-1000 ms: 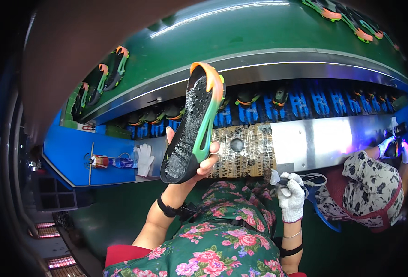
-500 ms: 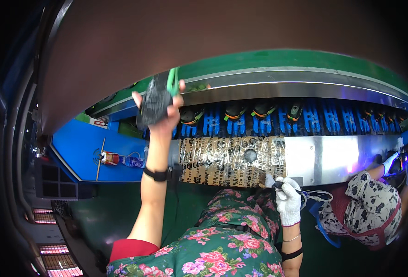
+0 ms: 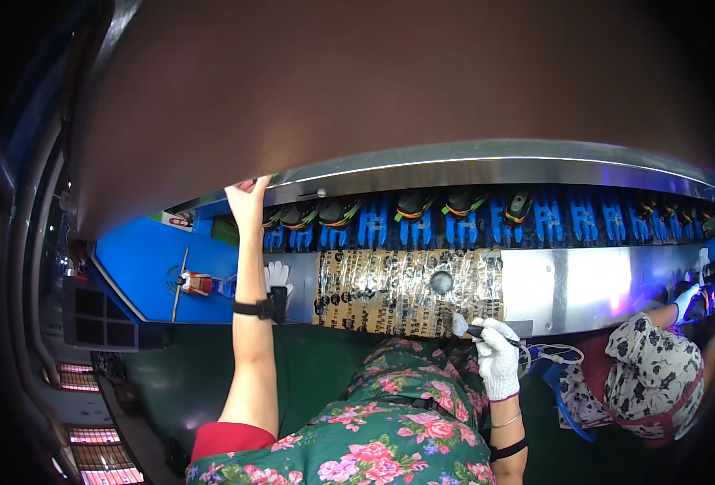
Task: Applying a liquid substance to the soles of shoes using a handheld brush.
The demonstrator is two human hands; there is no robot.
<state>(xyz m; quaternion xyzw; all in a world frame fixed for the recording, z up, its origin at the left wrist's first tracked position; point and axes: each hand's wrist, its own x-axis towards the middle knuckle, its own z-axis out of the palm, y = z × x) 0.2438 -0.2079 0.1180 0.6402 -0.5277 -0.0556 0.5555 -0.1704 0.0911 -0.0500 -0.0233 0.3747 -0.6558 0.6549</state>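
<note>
My left hand is bare and reaches far forward. Most of its fingers are hidden behind a brown edge across the top, so what they hold, if anything, does not show. In a white knit glove, my right hand grips a brush with a dark handle and a pale tip. The brush is held over the near edge of a work surface covered with printed brown paper under clear tape. A round grey disc sits on this covering.
Behind the work surface, several dark shoes with orange and green trim rest on a row of blue racks. A blue side table carries a bottle and a stick. A white glove lies nearby. A co-worker is at right.
My left hand has moved forward under the brown edge; the black shoe-like piece with a green loop that it held is out of sight. My right hand has shifted slightly left with the brush.
</note>
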